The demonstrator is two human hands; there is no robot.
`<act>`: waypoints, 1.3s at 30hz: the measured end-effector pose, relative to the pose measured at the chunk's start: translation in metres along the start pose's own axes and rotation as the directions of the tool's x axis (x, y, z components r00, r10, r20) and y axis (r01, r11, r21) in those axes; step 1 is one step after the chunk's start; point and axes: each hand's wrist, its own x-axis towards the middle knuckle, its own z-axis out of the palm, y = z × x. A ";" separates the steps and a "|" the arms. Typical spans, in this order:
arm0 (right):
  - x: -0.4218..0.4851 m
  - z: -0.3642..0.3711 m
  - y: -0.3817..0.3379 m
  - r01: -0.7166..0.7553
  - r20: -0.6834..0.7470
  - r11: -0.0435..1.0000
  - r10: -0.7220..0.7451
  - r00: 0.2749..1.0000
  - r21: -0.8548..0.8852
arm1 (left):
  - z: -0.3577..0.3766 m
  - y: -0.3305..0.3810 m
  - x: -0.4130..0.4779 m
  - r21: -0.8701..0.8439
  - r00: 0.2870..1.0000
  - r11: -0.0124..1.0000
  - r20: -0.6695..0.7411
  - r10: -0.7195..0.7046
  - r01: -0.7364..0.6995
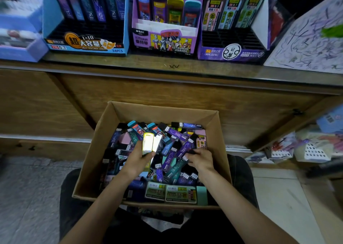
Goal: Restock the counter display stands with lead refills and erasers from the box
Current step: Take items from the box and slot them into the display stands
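An open cardboard box sits on my lap, heaped with several lead refill cases and erasers. My left hand grips a yellow-edged eraser pack and a second shiny pack beside it, lifted above the pile. My right hand reaches into the pile, its fingers curled on a dark case beside a purple refill case. On the counter above stand three displays: a blue refill stand, a purple eraser stand and a purple refill stand, each with items only in its back row.
The wooden counter edge runs across above the box, with cabinet doors below. A scribbled white test pad lies at the right. More stock sits on a low shelf at the right. Another blue box stands at the left.
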 end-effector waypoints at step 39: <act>0.034 0.036 -0.025 -0.118 -0.222 0.987 0.140 0.965 0.110 | -0.007 0.005 -0.003 -0.475 0.992 0.875 -0.027 -0.121 0.093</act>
